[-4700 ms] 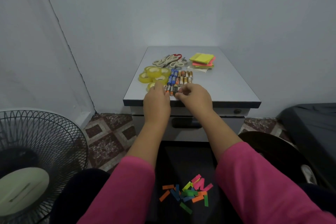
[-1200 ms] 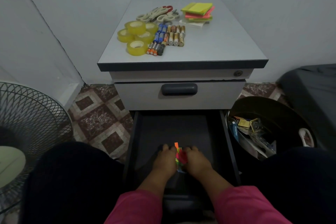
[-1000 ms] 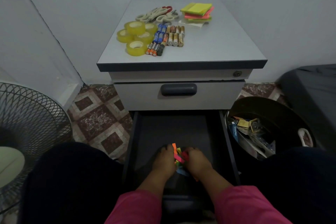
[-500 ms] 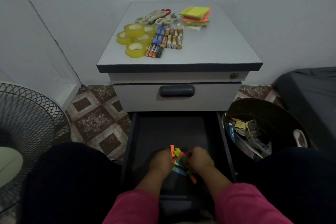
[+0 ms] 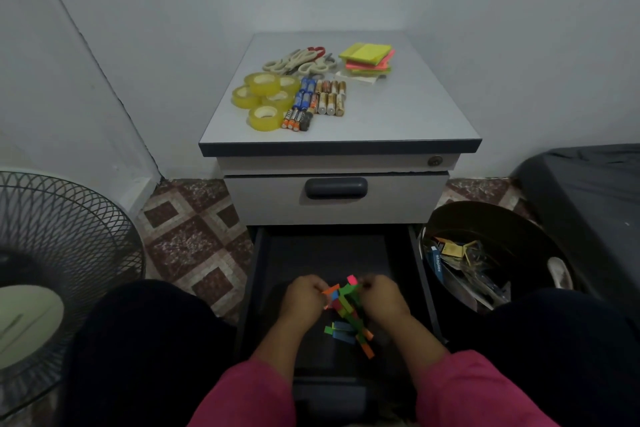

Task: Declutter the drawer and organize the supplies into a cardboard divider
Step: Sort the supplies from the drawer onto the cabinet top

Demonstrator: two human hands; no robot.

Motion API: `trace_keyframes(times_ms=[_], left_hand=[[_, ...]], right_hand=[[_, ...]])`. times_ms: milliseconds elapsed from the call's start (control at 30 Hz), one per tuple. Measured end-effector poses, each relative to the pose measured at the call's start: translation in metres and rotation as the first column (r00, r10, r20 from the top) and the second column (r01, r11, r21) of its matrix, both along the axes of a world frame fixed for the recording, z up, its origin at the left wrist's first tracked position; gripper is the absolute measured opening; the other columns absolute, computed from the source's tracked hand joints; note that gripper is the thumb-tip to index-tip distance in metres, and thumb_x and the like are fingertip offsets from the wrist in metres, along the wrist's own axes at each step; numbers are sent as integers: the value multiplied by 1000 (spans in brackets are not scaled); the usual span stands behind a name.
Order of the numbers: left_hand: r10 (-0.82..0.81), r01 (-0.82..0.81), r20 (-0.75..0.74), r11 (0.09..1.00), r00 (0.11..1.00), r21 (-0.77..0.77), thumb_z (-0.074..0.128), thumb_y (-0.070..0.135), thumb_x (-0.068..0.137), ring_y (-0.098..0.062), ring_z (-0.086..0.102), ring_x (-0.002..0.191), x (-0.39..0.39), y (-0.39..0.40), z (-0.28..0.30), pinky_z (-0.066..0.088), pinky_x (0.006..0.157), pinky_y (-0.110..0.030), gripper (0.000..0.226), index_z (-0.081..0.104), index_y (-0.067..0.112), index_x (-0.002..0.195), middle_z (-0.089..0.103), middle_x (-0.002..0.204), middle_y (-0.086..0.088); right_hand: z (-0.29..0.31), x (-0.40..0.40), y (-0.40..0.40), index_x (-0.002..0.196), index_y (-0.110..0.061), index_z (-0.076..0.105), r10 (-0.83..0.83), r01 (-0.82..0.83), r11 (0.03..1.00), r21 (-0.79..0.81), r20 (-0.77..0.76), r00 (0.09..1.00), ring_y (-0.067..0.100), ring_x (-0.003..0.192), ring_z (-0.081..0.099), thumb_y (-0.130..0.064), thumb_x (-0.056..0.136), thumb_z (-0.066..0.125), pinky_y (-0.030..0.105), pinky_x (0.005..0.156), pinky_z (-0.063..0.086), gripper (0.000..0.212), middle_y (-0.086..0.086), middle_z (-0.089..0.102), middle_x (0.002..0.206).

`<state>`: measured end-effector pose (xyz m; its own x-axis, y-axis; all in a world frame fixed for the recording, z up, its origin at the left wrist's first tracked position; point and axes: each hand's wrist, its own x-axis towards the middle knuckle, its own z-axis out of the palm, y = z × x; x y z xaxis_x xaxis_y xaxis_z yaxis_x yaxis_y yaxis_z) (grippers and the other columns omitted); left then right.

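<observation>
The bottom drawer (image 5: 263, 288) of the grey cabinet is pulled open, dark inside. Over it my left hand (image 5: 303, 298) and my right hand (image 5: 382, 298) together grip a bunch of small coloured paper strips (image 5: 346, 302), fingers curled round them. A few strips (image 5: 346, 333) hang or lie loose just below the bunch. On the cabinet top (image 5: 415, 107) lie yellow tape rolls (image 5: 265, 97), rows of batteries (image 5: 317, 102), scissors (image 5: 298, 61) and a stack of sticky notes (image 5: 369, 57). No cardboard divider is in view.
A closed drawer with a dark handle (image 5: 336, 188) sits above the open one. A round dark bin (image 5: 491, 253) holding paper scraps stands at the right, beside a dark mattress edge (image 5: 588, 191). A floor fan (image 5: 52, 270) is at the left. My knees flank the drawer.
Earlier both hands arranged batteries on the cabinet top. They then went down into the drawer, gathered the scattered strips and have lifted the bunch slightly; a few strips now dangle below.
</observation>
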<state>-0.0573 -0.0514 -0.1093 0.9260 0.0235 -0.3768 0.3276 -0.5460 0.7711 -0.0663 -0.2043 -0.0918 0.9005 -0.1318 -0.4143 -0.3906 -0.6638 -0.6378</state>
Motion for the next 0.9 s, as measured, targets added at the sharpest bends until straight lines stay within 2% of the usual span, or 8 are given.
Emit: trace_keyframes(times_ms=[100, 167, 233, 367, 500, 567, 667, 900], left_hand=[[52, -38, 106, 991, 993, -128, 71, -1, 78, -8, 55, 60, 5, -6, 27, 45, 58, -17, 27, 61, 22, 67, 59, 62, 6], [114, -69, 182, 969, 977, -236, 71, -1, 79, -10, 58, 63, 11, -12, 49, 47, 64, -20, 26, 63, 21, 68, 63, 65, 3], [169, -86, 244, 944, 955, -318, 70, 0, 81, -12, 60, 69, 16, -19, 76, 48, 71, -26, 21, 64, 19, 72, 66, 71, 0], [209, -29, 400, 911, 892, -411, 69, 3, 83, -9, 60, 69, 29, -36, 142, 49, 71, -24, 21, 63, 21, 74, 66, 72, 2], [239, -29, 549, 931, 801, -364, 68, 12, 86, -4, 61, 68, 51, -55, 197, 49, 65, -20, 15, 64, 24, 78, 65, 73, 9], [246, -45, 595, 942, 765, -332, 66, 13, 86, -10, 60, 68, 68, -65, 214, 49, 64, -26, 11, 64, 20, 78, 65, 72, 5], [167, -67, 640, 982, 750, -178, 62, 15, 90, -16, 61, 75, 93, -80, 229, 49, 66, -30, 6, 66, 13, 87, 65, 80, 0], [42, -59, 623, 998, 781, 7, 50, 11, 96, -22, 58, 95, 129, -101, 235, 46, 75, -31, 19, 65, 3, 106, 65, 105, -12]], right_hand=[[22, 5, 2, 116, -14, 64, -82, 70, 992, 101, 125, 989, 15, 84, 61, -14, 92, 53, 25, 69, 48, 26, 6, 68, 104], [43, 9, 4, 116, -12, 63, -154, 113, 975, 192, 214, 964, 10, 72, 58, -14, 94, 53, 22, 57, 43, 24, 1, 64, 91], [68, 13, 3, 112, -11, 65, -226, 144, 955, 259, 322, 920, 4, 68, 54, -14, 95, 54, 18, 55, 39, 21, -4, 60, 82], [131, 21, 1, 103, -17, 66, -297, 115, 933, 341, 550, 780, -3, 71, 53, -14, 95, 54, 8, 57, 38, 14, -10, 60, 80], [184, 40, -9, 100, -28, 62, -353, 115, 923, 367, 687, 635, -7, 70, 54, -17, 94, 55, 1, 57, 37, 13, -18, 59, 81], [199, 60, -19, 107, -25, 64, -352, 180, 934, 308, 716, 603, 1, 73, 56, -20, 94, 54, 9, 61, 41, 17, -11, 61, 82], [211, 91, -35, 117, -22, 63, -308, 258, 949, 181, 708, 636, 17, 90, 60, -25, 94, 51, 29, 73, 46, 27, -1, 66, 96], [214, 130, -54, 126, -17, 61, -199, 261, 965, 6, 667, 718, 23, 108, 58, -21, 93, 48, 35, 84, 49, 35, 6, 65, 120]])
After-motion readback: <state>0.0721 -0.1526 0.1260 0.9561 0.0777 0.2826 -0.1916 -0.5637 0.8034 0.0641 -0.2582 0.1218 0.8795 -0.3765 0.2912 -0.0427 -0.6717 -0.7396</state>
